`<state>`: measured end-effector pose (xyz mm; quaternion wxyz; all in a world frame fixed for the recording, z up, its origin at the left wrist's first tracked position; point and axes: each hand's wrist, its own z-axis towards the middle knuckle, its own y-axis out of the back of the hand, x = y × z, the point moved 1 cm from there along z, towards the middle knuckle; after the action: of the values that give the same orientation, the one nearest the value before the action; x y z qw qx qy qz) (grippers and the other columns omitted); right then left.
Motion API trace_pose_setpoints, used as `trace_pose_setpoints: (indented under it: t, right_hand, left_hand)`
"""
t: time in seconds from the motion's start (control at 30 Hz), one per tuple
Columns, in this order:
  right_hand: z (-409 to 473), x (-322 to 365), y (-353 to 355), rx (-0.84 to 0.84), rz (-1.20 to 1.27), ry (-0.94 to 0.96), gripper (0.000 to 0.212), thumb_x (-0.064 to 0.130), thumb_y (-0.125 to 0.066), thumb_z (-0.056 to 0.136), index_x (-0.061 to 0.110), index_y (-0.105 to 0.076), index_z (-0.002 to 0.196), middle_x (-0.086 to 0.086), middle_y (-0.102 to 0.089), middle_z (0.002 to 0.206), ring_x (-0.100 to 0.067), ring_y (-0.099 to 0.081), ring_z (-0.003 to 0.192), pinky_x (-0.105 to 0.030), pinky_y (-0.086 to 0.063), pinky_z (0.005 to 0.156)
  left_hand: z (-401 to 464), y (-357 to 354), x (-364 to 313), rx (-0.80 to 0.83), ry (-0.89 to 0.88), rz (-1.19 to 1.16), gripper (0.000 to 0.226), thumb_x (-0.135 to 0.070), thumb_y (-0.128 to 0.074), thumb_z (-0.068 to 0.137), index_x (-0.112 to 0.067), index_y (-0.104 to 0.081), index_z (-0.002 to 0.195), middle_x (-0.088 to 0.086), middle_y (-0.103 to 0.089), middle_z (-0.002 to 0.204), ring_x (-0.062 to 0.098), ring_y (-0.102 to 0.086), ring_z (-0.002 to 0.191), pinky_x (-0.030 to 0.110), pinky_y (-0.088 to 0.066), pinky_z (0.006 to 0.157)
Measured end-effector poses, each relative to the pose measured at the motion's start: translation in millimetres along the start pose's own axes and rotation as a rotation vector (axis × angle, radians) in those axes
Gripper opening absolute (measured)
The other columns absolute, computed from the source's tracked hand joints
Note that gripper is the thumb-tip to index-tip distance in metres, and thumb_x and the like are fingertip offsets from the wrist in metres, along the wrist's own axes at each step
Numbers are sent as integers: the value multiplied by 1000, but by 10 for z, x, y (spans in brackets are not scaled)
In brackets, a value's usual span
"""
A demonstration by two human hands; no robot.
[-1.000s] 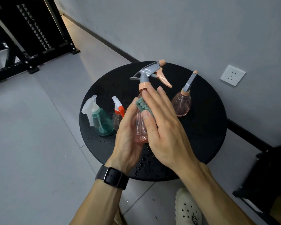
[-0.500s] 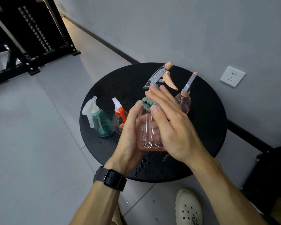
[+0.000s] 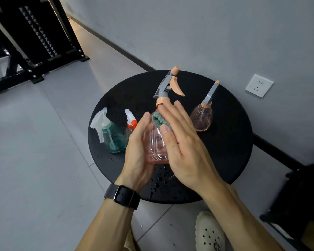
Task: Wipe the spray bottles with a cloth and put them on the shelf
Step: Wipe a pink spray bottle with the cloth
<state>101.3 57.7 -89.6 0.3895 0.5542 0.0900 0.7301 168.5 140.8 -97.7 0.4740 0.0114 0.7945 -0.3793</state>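
A pink spray bottle point(image 3: 155, 145) with a grey and peach trigger head is held above the round black table point(image 3: 230, 151). My left hand point(image 3: 137, 153) grips its body from the left. My right hand point(image 3: 181, 142) lies over its right side, fingers straight, with a green cloth point(image 3: 159, 120) pinched between thumb and forefinger against the bottle's shoulder. On the table stand a teal bottle point(image 3: 113, 136) with a white trigger, a small bottle with an orange and white head point(image 3: 131, 122) partly hidden behind my left hand, and a round pink bottle point(image 3: 202, 118).
Water drops dot the table top. A black metal rack point(image 3: 43, 40) stands at the back left on the grey tiled floor. The wall with a white socket point(image 3: 259, 85) is right behind the table. Dark furniture point(image 3: 297, 205) sits at the right, a white clog point(image 3: 209, 232) below.
The pink bottle has been turned between my hands, its trigger head swinging round to the right. My right hand with the cloth slid across the bottle, baring more of its body.
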Motion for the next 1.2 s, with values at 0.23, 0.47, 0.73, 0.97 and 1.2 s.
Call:
trace_pose_setpoints:
  t: [0.23,0.47,0.73,0.97,1.2]
  right_hand:
    - [35,-36,90,-3,5,-11,44,27,-32,104,17,-38,147,17,-26,153,2,-9,146,-13,-11,116]
    - [46,-88,125,22,95,-92,44,30,-30,103,24,-37,146,18,-27,155,8,-10,144,-15,-13,117]
    - [18,-58,60,-7,197,-105,45,28,-30,103,27,-32,148,16,-28,156,6,-10,145,-27,-19,120]
    - [38,-59,116,-35,287,-150,45,29,-30,102,25,-39,147,15,-33,154,6,-18,143,-29,-22,120]
    - [50,-110,206,-34,347,-201,42,36,-30,100,42,-39,141,18,-33,153,5,-22,142,-35,-25,119]
  left_hand:
    - [-58,-5,-11,67,142,136,34,-41,-48,97,-11,-66,95,6,-63,79,21,-63,69,32,-53,57]
    - [-93,-54,13,87,97,254,48,-51,-49,96,-12,-72,111,8,-73,94,23,-72,77,36,-55,63]
    - [-53,-26,-10,29,42,11,37,-40,-53,98,-11,-72,109,7,-71,89,21,-70,77,34,-58,65]
    - [-67,-4,-34,122,123,55,59,-54,-46,95,-7,-65,125,10,-70,102,24,-69,88,40,-56,76]
    - [-88,-20,-22,195,129,252,49,-53,-50,93,-18,-70,119,13,-72,112,30,-70,95,50,-56,81]
